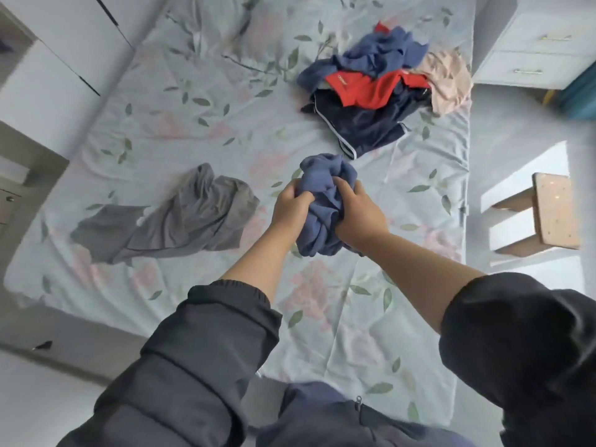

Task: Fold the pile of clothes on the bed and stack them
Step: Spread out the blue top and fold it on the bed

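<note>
A crumpled blue garment (325, 201) is held bunched above the middle of the bed (225, 124), gripped from both sides. The left hand (292, 204) is closed on its nine o'clock side, fingers curled into the cloth. The right hand (358, 211) is clenched on its three o'clock side, with fabric gathered under the fingers. The cloth is a dull slate blue, soft and deeply creased. A rounded wad shows above the hands at twelve o'clock and a longer fold hangs below them at six o'clock; what sort of garment it is cannot be told. The unfolded pile (371, 91) is seen at about one o'clock from the hands, near the bed's right edge: more blue cloth on top, a red piece across the middle, a dark navy piece with white stripes beneath, and a pale pink piece at its three o'clock side. A grey garment (180, 217) is spread loosely on the floral sheet at nine o'clock from the hands. A wooden stool (548, 214) is seen on the floor at three o'clock.
</note>
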A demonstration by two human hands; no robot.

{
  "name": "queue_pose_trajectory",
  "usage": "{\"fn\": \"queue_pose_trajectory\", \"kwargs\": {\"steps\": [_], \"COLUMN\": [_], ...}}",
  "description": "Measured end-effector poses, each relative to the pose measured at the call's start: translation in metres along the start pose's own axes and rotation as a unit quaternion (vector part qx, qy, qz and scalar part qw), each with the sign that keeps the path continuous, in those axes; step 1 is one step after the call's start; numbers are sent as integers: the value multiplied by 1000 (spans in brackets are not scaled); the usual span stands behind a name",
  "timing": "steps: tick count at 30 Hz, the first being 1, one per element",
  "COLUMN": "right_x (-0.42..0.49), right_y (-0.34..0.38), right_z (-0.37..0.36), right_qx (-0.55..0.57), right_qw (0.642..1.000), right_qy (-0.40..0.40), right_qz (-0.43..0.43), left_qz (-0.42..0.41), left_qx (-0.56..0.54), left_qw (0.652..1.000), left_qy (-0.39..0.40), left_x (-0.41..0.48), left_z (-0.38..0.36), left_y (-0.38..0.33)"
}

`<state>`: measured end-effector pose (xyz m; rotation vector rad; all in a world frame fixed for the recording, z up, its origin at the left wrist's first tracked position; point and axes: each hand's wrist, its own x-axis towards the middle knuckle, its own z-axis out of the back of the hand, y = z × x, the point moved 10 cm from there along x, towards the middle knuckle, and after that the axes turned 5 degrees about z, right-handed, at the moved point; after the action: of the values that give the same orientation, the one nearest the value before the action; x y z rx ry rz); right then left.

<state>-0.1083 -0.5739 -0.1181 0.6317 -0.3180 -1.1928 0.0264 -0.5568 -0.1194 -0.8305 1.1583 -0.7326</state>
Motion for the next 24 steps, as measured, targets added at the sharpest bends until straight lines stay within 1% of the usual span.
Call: {"fn": "queue_pose_trajectory", "kwargs": {"steps": [4, 7, 12, 16, 18, 21, 24], "right_x": [10, 5, -4, -9, -4, 8, 21], "right_y": [-27, -78, -180, -258, -285, -305, -292], "right_z": [28, 62, 139, 218, 251, 279, 276], "right_qx": [19, 39, 71, 50, 32, 9, 0], "right_qw": [999, 998, 993, 991, 992, 990, 982], "right_qy": [4, -2, 27, 30, 34, 49, 71], "right_qz": [42, 49, 93, 117, 118, 130, 178], "left_qz": [21, 49, 83, 92, 91, 92, 92], "left_qx": [-55, -102, -215, -241, -231, -228, -224], "left_qw": [998, 992, 972, 966, 968, 968, 966], "left_qy": [-31, -46, -53, -34, -32, -53, -90], "left_x": [6, 9, 12, 7, 7, 13, 14], "left_z": [-31, -81, -195, -305, -340, -365, -353], "left_y": [-5, -1, -6, -31, -48, -63, -62]}}
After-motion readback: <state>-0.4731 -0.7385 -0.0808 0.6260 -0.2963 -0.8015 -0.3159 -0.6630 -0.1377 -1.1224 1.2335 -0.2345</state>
